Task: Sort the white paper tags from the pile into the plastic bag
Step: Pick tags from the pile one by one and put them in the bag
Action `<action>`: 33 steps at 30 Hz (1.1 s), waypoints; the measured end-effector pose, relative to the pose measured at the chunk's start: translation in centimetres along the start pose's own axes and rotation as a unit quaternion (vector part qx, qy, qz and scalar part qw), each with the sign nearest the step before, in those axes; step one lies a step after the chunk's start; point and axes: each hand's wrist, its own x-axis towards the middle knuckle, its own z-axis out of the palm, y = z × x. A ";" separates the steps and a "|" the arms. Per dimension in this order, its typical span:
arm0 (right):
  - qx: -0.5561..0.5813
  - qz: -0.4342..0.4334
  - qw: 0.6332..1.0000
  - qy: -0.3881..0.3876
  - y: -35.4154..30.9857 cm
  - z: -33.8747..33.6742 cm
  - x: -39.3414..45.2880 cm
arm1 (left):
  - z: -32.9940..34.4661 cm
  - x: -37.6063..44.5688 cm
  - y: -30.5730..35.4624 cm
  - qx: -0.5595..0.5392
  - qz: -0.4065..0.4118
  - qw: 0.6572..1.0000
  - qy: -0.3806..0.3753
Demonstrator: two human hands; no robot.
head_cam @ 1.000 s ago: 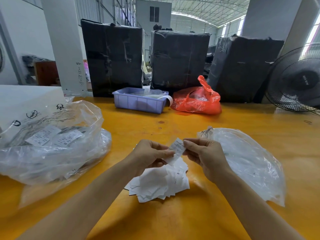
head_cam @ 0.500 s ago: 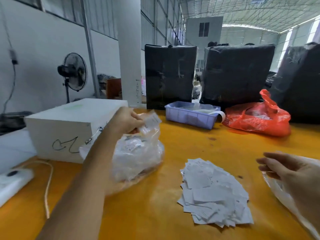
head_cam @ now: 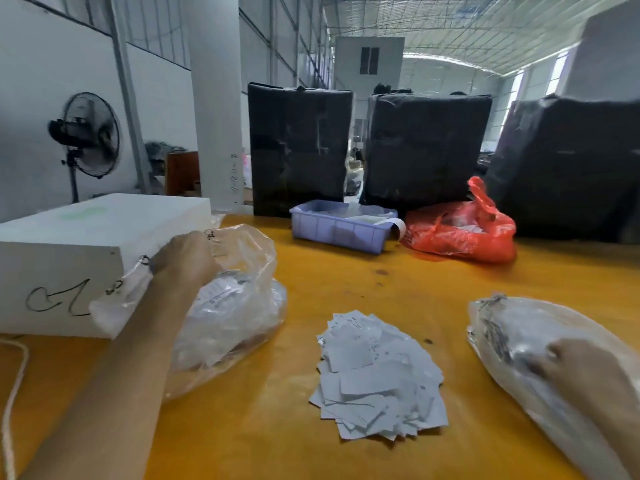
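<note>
A loose pile of white paper tags (head_cam: 377, 372) lies on the yellow table (head_cam: 363, 282) in front of me. Left of it sits a clear plastic bag (head_cam: 239, 306) with printed tags inside. My left hand (head_cam: 183, 261) is at that bag's mouth, back towards me; its fingers are hidden, and no tag shows in it. A second clear plastic bag (head_cam: 512, 327) lies to the right of the pile. My right hand (head_cam: 588, 372) rests on top of it, blurred, with its fingers laid loosely on the plastic.
A white box (head_cam: 69, 244) stands behind the left bag, and a white cord (head_cam: 14, 393) runs along the table's left edge. At the back are a purple tray (head_cam: 339, 226), a red plastic bag (head_cam: 460, 226) and black wrapped bundles (head_cam: 301, 147). A fan (head_cam: 86, 133) stands far left.
My left hand carried a tag from the middle to the left bag and has sunk to its mouth. My right hand let go of the tag and dropped onto the right bag.
</note>
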 end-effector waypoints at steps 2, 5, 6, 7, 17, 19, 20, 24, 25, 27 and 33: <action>0.004 -0.034 0.999 0.016 -1.5 0.5 -0.5 | 0.4 -0.1 1.6 -0.049 0.043 0.997 0.043; 0.019 -0.030 0.999 0.004 -0.7 0.9 0.1 | 1.1 -2.8 6.1 -0.140 0.179 0.971 0.075; 0.026 -0.046 0.999 0.007 -0.6 1.2 0.3 | 1.3 -3.7 7.0 -0.167 0.208 0.961 0.071; 0.022 -0.058 0.998 -0.011 -0.7 1.3 0.3 | 1.7 -4.6 7.9 -0.189 0.238 0.951 0.062; 0.034 -0.047 0.998 0.022 -0.5 0.6 0.2 | 9.4 -12.5 12.6 -0.303 0.371 0.876 -0.052; 0.082 -0.043 0.995 0.047 -0.5 -0.1 0.6 | 9.7 -12.8 12.6 -0.327 0.375 0.866 -0.046; 0.105 -0.042 0.992 0.060 -0.6 -0.5 0.7 | 9.8 -12.9 12.6 -0.339 0.376 0.861 -0.040; 0.285 -0.025 0.947 0.144 -1.7 -1.8 0.1 | 9.8 -13.3 12.7 -0.377 0.372 0.848 -0.026; 0.341 -0.019 0.926 0.164 -2.1 -2.1 -0.1 | 9.8 -13.4 12.8 -0.385 0.365 0.847 -0.028; 0.469 -0.006 0.870 0.152 -3.2 -2.7 -0.9 | 9.7 -13.6 12.9 -0.409 0.350 0.841 -0.046; 0.616 -0.035 0.780 -0.103 -9.2 -1.0 -5.3 | 7.7 -14.4 13.8 -0.612 0.182 0.700 -0.320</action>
